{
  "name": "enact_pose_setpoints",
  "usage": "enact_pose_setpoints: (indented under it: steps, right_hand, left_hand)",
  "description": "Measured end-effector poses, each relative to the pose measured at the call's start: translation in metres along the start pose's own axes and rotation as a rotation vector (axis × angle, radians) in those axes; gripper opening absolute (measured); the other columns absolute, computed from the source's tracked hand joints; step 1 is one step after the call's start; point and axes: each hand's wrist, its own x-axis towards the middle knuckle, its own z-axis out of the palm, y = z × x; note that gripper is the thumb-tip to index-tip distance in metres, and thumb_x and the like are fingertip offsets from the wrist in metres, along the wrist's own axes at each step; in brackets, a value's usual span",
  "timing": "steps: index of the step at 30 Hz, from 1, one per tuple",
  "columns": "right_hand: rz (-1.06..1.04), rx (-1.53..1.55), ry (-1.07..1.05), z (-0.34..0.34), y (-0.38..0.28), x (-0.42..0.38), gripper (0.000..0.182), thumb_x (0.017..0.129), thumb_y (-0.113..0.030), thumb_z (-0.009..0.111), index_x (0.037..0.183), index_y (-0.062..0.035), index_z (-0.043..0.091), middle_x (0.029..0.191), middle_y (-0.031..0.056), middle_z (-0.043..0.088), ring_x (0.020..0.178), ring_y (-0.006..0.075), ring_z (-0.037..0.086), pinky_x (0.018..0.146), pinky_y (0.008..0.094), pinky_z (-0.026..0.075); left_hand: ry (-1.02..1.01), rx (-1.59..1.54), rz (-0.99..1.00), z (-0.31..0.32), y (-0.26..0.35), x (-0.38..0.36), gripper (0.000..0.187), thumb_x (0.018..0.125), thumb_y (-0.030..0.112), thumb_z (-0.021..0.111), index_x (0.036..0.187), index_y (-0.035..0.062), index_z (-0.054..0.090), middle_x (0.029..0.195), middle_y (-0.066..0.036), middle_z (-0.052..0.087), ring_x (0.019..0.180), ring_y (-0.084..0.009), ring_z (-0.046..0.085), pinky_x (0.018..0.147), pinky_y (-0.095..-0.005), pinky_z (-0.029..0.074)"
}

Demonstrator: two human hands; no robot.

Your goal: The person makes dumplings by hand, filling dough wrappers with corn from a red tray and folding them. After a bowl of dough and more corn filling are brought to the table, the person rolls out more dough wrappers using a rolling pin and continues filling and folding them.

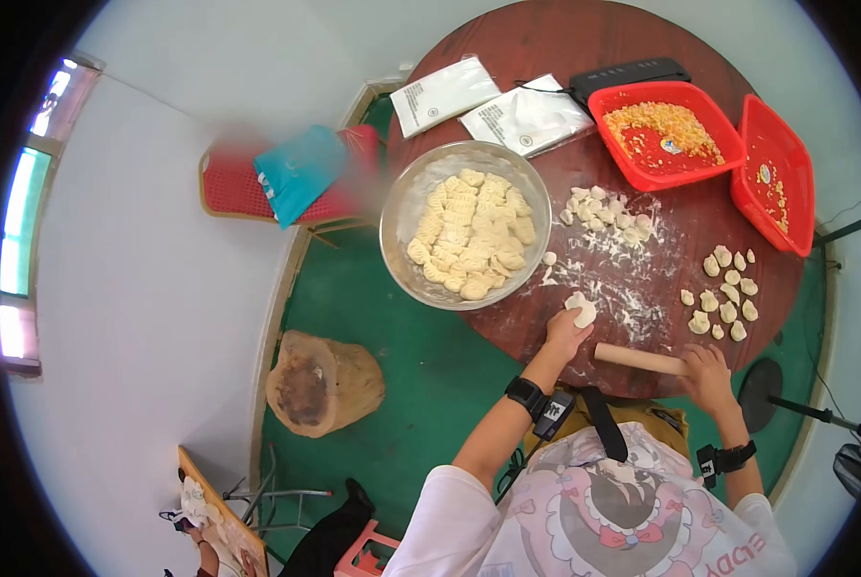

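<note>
My left hand (pixel 567 335) pinches a flat round dough wrapper (pixel 581 309) by its edge, just over the floured table. My right hand (pixel 707 375) is wrapped around one end of a wooden rolling pin (pixel 640 359), whose free end points toward my left hand. Small lumps of dough (pixel 607 213) lie in flour beyond the hands, and one small dough ball (pixel 549 258) rests beside the bowl. Several shaped dumplings (pixel 728 310) are spread out to the right. A large metal bowl (pixel 392 262) at the left holds many pleated dumplings.
On the round wooden table (pixel 555 38) stand two red baskets (pixel 647 180) with yellow bits, two white packets (pixel 445 94) and a black device (pixel 632 73). A log stump (pixel 329 383) and a red chair (pixel 228 188) are left. Another person's hand (pixel 195 531) is at lower left.
</note>
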Motion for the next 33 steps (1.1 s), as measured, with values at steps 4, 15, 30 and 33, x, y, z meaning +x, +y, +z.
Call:
enact_pose_setpoints:
  steps: [4,15,30,33]
  right_hand:
    - [0.082,0.042,0.044,0.001,0.008,-0.004,0.037,0.064,-0.011,0.068,0.097,-0.0068,0.051,0.106,0.0079,0.052,0.101,0.0265,0.049,0.093,0.0443,0.033]
    - [0.046,0.11,0.12,0.014,-0.001,0.015,0.037,0.068,-0.017,0.066,0.1,-0.0067,0.051,0.105,0.0095,0.054,0.1,0.0269,0.05,0.088,0.0407,0.035]
    - [-0.139,0.133,0.177,0.067,-0.017,0.062,0.031,0.072,-0.024,0.063,0.095,-0.0082,0.049,0.101,0.0072,0.05,0.096,0.0254,0.048,0.082,0.0379,0.035]
    - [-0.145,0.133,0.221,0.074,-0.018,0.064,0.032,0.072,-0.024,0.063,0.096,-0.0084,0.049,0.104,0.0085,0.048,0.1,0.0267,0.045,0.084,0.0389,0.034]
  left_hand:
    - [0.023,-0.063,-0.007,0.012,-0.011,-0.002,0.027,0.085,0.012,0.047,0.11,0.0031,0.046,0.108,-0.01,0.055,0.097,-0.0239,0.055,0.086,-0.0411,0.044]
    - [-0.177,0.339,-0.227,0.009,-0.001,-0.035,0.044,0.09,0.032,0.033,0.122,0.0012,0.036,0.123,-0.017,0.044,0.115,-0.0308,0.041,0.095,-0.0454,0.035]
    - [0.133,0.838,0.359,-0.012,0.03,-0.053,0.034,0.088,0.032,0.049,0.102,0.0019,0.051,0.088,-0.011,0.056,0.07,-0.0202,0.059,0.055,-0.0301,0.049]
    - [0.206,1.163,0.767,-0.022,0.024,-0.039,0.033,0.085,0.03,0.052,0.1,0.0012,0.053,0.087,-0.014,0.056,0.073,-0.0257,0.056,0.062,-0.0354,0.045]
